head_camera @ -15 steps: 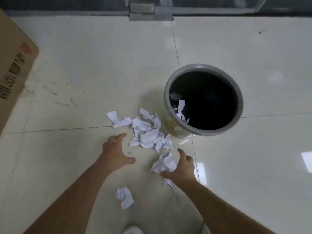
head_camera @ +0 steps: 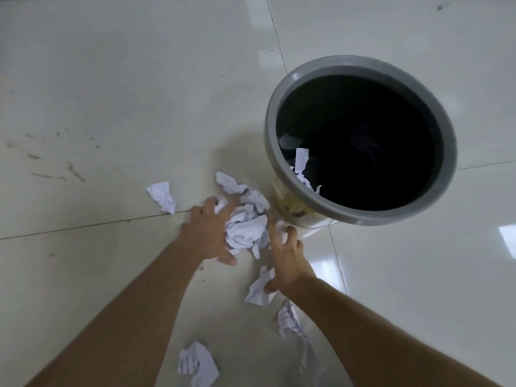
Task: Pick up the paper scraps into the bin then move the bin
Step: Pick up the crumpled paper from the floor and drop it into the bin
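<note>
Crumpled white paper scraps [head_camera: 247,229] heaped on the floor [head_camera: 111,107] just beside the bin's base, pressed between both hands. Left hand [head_camera: 208,233] spread wide, fingers splayed over the heap's left side, thumb low against the floor; touching, not closed around anything. Right hand [head_camera: 287,259] likewise spread, fingertips at the heap's right edge, thumb on a loose scrap [head_camera: 258,291] below. More creased pieces apart: one [head_camera: 163,196] to the left on a tile seam, one [head_camera: 198,364] near the bottom edge, one [head_camera: 289,318] partly under the right forearm. Round bin [head_camera: 279,174] upright, mouth facing up, smooth grey rim, black inside, pale glossy wall with yellowish print. A few scraps [head_camera: 301,160] against its inner near wall. Glossy cream tiles, scuffed at left.
</note>
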`<state>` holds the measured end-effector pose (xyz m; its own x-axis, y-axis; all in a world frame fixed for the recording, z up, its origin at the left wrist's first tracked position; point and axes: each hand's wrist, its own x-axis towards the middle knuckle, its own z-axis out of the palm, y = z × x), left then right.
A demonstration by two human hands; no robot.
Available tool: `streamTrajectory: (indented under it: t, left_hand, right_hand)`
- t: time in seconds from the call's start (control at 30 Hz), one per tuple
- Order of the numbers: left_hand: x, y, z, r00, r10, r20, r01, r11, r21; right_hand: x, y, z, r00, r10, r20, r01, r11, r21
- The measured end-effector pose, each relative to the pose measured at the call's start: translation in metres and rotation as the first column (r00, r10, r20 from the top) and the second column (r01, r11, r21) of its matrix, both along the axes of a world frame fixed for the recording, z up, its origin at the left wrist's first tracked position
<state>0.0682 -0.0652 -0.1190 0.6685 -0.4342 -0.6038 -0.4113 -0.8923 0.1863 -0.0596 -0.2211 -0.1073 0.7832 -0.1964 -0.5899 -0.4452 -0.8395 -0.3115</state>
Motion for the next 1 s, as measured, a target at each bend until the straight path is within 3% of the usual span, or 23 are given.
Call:
streamTrajectory:
  t: [0.1, 0.3, 0.5, 0.57, 0.67, 0.73, 0.83, 0.9, 1.0]
  left_hand:
    - [-0.032, -0.014, -0.020, 1.000, -0.001, 0.013, 0.003, 0.985, -0.173]
    - [-0.055, -0.008, -0.018, 0.965, 0.235, -0.116, -0.262, 0.885, -0.384]
    - [-0.023, 0.032, 0.087, 0.932, 0.343, 0.116, -0.241, 0.826, -0.510]
    - [-0.001, 0.042, 0.141, 0.892, 0.432, 0.135, -0.322, 0.815, -0.482]
    - [0.030, 0.032, 0.226, 0.859, 0.442, 0.258, -0.296, 0.841, -0.453]
    - [0.039, 0.004, 0.270, 0.829, 0.464, 0.311, -0.245, 0.803, -0.543]
    - [0.033, -0.058, 0.298, 0.851, 0.478, 0.219, -0.188, 0.666, -0.722]
    - [0.022, -0.102, 0.300, 0.904, 0.413, 0.111, -0.179, 0.602, -0.778]
    - [0.006, -0.156, 0.281, 0.949, 0.315, 0.008, -0.195, 0.608, -0.769]
  right_hand:
    - [0.008, 0.013, -0.004, 0.998, -0.048, 0.029, 0.045, 0.996, 0.076]
    - [0.016, 0.023, 0.008, 0.957, -0.264, 0.123, 0.227, 0.940, 0.254]
    - [0.053, 0.054, 0.074, 0.907, -0.268, 0.324, 0.128, 0.911, 0.393]
    - [0.074, 0.068, 0.112, 0.860, -0.278, 0.427, 0.080, 0.901, 0.426]
    - [0.108, 0.066, 0.182, 0.759, -0.334, 0.559, 0.020, 0.870, 0.492]
    - [0.124, 0.042, 0.225, 0.697, -0.343, 0.630, -0.006, 0.875, 0.484]
    - [0.121, -0.023, 0.267, 0.615, -0.311, 0.725, 0.036, 0.929, 0.369]
    - [0.104, -0.069, 0.274, 0.613, -0.306, 0.728, 0.110, 0.946, 0.305]
    - [0.071, -0.121, 0.267, 0.663, -0.299, 0.686, 0.208, 0.954, 0.215]
